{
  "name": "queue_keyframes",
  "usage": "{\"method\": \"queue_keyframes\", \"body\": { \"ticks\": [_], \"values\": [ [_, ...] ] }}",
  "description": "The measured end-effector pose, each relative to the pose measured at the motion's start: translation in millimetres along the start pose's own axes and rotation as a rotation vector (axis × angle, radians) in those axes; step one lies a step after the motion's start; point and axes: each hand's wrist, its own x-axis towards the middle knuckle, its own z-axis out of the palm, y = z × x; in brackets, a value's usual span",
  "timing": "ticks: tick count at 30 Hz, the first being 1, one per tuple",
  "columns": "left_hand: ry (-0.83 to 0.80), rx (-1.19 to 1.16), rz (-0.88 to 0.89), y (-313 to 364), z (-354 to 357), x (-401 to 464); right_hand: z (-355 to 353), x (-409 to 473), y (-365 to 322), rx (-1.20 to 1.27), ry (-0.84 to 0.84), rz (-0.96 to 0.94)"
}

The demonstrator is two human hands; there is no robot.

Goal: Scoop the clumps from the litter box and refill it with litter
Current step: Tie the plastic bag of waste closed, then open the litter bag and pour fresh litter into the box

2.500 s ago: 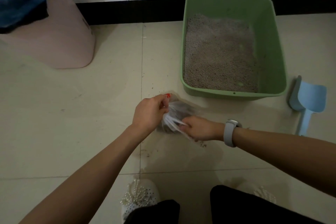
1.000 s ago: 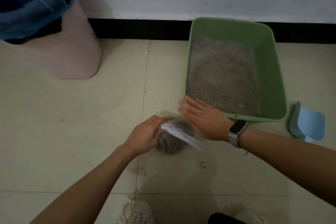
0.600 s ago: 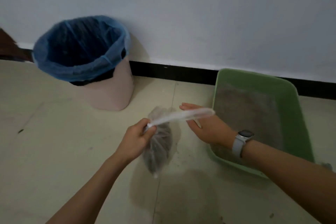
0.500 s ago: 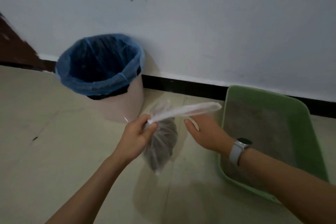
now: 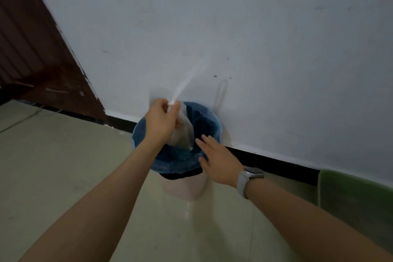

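My left hand (image 5: 160, 122) grips the twisted neck of a clear plastic bag (image 5: 182, 134) holding the scooped clumps. The bag hangs over the open mouth of a pink bin (image 5: 182, 187) lined with a blue bag (image 5: 170, 161). Its loose top streaks upward, blurred, against the wall. My right hand (image 5: 217, 155) is just right of the bag over the bin's rim, fingers straight and spread, holding nothing. It wears a watch at the wrist. Only a corner of the green litter box (image 5: 350, 193) shows at the right edge; the litter inside is out of sight.
A white wall with a black baseboard (image 5: 276, 161) runs behind the bin. A dark red-brown door (image 5: 32, 49) fills the upper left. The beige tiled floor (image 5: 63, 176) spreads out to the left and front of the bin.
My left hand has lifted the bag off the floor beside the litter box and carried it left over the bin. My right hand let go of the bag's top and followed, open.
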Motion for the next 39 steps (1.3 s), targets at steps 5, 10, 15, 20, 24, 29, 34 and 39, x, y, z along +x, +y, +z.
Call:
{"method": "queue_keyframes", "body": {
  "ticks": [5, 10, 15, 20, 24, 29, 34, 39],
  "values": [
    [-0.186, 0.215, -0.179, -73, 12, -2, 31, 12, 9, -0.215, -0.066, -0.003],
    [-0.273, 0.697, 0.085, -98, 27, -35, 38, 10, 11, -0.172, -0.015, 0.001],
    [-0.069, 0.774, 0.246, -115, 24, -71, 45, -5, 18, -0.118, 0.028, -0.027],
    [-0.237, 0.799, 0.074, -95, 17, -96, 31, -46, 20, -0.018, -0.050, 0.019],
    [-0.328, 0.460, -0.158, -14, 4, -125, -26, -99, 2, 0.076, -0.031, 0.180],
    [-0.398, 0.686, -0.031, 115, -40, -158, -141, -162, -40, 0.171, -0.017, 0.236],
    [-0.434, 0.744, -0.025, 240, -113, -179, -261, -215, -90, 0.207, -0.017, 0.316],
    [-0.445, 0.733, -0.171, 337, -206, -208, -357, -271, -154, 0.357, 0.026, 0.386]
  ]
}}
